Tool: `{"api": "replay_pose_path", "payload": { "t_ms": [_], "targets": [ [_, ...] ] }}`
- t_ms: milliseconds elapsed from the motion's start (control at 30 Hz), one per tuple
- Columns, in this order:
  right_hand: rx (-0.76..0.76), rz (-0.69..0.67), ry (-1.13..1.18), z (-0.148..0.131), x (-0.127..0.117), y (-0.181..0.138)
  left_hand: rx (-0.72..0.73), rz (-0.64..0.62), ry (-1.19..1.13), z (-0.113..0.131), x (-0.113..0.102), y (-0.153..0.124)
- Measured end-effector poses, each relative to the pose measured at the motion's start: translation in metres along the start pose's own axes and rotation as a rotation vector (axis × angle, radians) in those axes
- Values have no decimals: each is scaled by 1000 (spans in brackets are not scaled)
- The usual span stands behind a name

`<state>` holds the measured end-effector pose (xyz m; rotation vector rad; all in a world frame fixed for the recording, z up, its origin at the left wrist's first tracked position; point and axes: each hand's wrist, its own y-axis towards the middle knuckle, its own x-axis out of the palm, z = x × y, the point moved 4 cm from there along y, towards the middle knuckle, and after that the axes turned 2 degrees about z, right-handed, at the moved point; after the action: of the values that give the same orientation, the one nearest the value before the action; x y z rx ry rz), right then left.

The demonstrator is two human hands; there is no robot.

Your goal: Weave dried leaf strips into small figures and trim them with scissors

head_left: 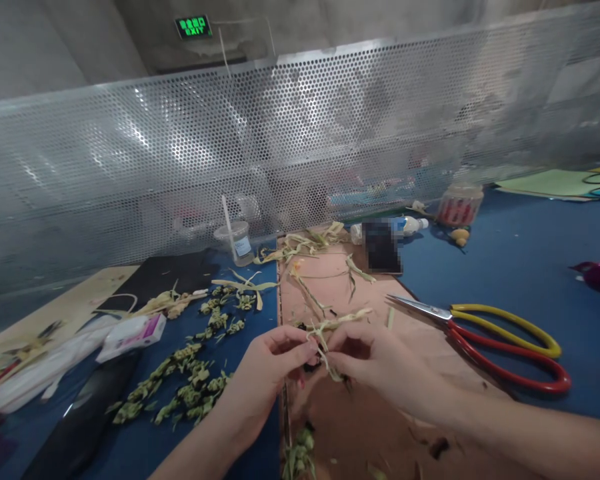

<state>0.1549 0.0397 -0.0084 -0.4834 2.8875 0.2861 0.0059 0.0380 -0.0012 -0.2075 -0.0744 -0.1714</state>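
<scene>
Both hands meet over a cardboard sheet (340, 280) and pinch a dried plant stem (325, 337) with pale, withered leaves. My left hand (270, 367) is closed, thumb against fingertips, on the stem's left side. From the right, my right hand (375, 357) pinches the same stem, fingers curled. A small dark bit shows between the fingertips, too small to name. Scissors (450, 317) with one yellow and one red handle lie right of my right hand, blades pointing left. Left of my left hand are dried green flower sprigs (195, 373) on the blue table.
A perforated metal screen (300, 133) runs behind the table. Near it stand a plastic cup (235, 243) with a straw, a lying bottle (405, 227) and a jar (460, 203). Withered leaves (315, 243) lie at the cardboard's far end. A tissue pack (133, 337) sits left.
</scene>
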Motion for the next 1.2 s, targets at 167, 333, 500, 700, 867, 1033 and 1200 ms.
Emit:
{"api": "replay_pose_path", "payload": {
  "t_ms": [167,333,500,700,867,1033,1200],
  "targets": [
    [17,-12,84,1,5,-2,24,-6,-40,-10,-1,4],
    [90,-7,245,6,11,-1,42,-10,-108,-15,1,5],
    [103,-37,169,6,14,-1,60,-9,-81,-10,5,1],
    [39,-74,59,-3,12,-3,96,51,-20,-6,2,-1],
    [33,-71,71,-3,14,-4,108,91,-18,0,2,-2],
    [64,-14,-24,3,12,-3,98,97,-59,1,2,-2],
    [-381,193,-525,-17,-2,-9,85,140,-75,-1,-1,-1]
  ]
}}
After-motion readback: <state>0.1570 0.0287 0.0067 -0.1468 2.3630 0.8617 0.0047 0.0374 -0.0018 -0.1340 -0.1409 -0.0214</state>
